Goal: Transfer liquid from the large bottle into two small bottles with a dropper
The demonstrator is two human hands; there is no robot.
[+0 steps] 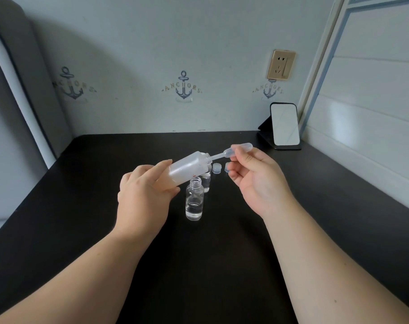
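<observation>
At frame centre the left hand [142, 190] grips the tilted large bottle [189, 169] while the right hand [252, 176] pinches the dropper [233, 150] bulb, stem in its neck; further tilt risks spillage over the uncapped small bottles [194, 199] beneath.
</observation>
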